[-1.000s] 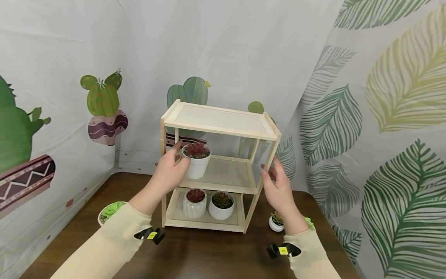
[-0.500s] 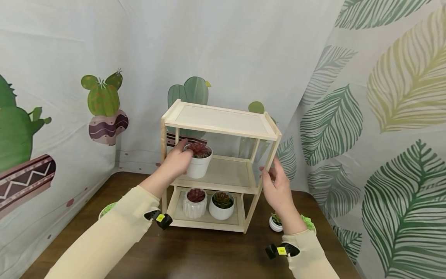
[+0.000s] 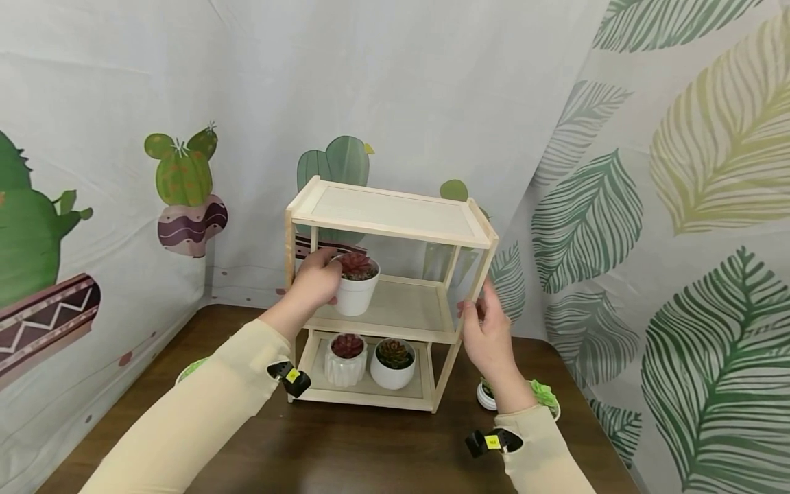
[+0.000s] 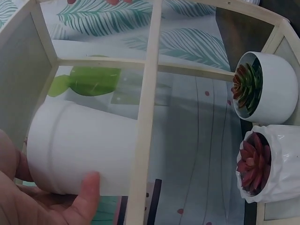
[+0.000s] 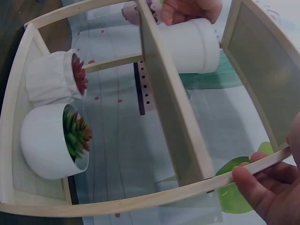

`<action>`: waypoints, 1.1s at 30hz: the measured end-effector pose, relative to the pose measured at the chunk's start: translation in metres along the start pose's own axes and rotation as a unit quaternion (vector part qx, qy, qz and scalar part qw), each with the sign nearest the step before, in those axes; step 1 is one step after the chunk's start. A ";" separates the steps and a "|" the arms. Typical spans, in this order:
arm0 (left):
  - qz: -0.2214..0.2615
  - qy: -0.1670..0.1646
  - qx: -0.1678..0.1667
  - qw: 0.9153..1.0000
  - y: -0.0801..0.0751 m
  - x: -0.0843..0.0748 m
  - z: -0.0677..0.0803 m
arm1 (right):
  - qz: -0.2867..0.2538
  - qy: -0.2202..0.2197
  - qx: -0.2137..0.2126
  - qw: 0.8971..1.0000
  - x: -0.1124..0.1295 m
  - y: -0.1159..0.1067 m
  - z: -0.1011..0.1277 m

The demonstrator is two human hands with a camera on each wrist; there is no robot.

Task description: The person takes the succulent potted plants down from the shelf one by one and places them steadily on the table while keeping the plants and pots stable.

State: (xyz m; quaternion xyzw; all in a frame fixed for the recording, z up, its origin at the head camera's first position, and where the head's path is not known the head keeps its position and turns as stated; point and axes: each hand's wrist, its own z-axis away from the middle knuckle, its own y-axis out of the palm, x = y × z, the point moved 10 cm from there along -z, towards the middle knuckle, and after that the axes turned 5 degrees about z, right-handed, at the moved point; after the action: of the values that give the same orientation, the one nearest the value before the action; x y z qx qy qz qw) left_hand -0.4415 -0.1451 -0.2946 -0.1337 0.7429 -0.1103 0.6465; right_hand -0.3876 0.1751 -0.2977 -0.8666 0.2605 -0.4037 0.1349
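My left hand (image 3: 310,283) grips a white flowerpot (image 3: 355,296) with a dark red succulent, at the left of the wooden shelf's middle tier. In the left wrist view, my thumb and fingers lie along the side of this pot (image 4: 89,145). The pale three-tier wooden shelf (image 3: 389,213) stands on the table. My right hand (image 3: 490,339) holds its right front post, fingers behind and thumb in front; the right wrist view also shows that grip. On the bottom tier sit a ribbed white pot (image 3: 344,370) with a red succulent and a round white pot (image 3: 391,376) with a green-orange one.
A small white pot (image 3: 485,400) and a bright green plant (image 3: 544,394) stand right of the shelf, partly behind my right forearm. Another green plant (image 3: 190,370) shows beside my left sleeve. The brown table (image 3: 345,453) backs onto a printed curtain (image 3: 432,89).
My left hand has carried the held flowerpot slightly to the right over the middle tier. My right hand stays on the post, its forearm shifting slightly left.
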 end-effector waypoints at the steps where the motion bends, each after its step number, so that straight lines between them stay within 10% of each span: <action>1: -0.002 0.004 -0.005 1.000 -0.001 0.000 -0.001 | 0.001 -0.006 -0.003 1.000 0.000 0.000 0.000; 22: -0.079 0.091 -0.079 0.990 -0.003 -0.012 -0.006 | 0.012 -0.032 0.006 0.999 -0.006 0.002 -0.001; 33: -0.108 0.123 -0.057 0.985 0.006 -0.027 -0.002 | 0.002 -0.023 0.011 1.000 -0.009 0.003 0.000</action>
State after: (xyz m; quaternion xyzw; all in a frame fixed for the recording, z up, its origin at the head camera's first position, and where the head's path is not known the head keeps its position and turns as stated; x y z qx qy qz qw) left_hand -0.4406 -0.1303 -0.2710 -0.2352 0.8031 -0.1532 0.5255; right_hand -0.3930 0.1770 -0.3049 -0.8737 0.2550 -0.3858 0.1511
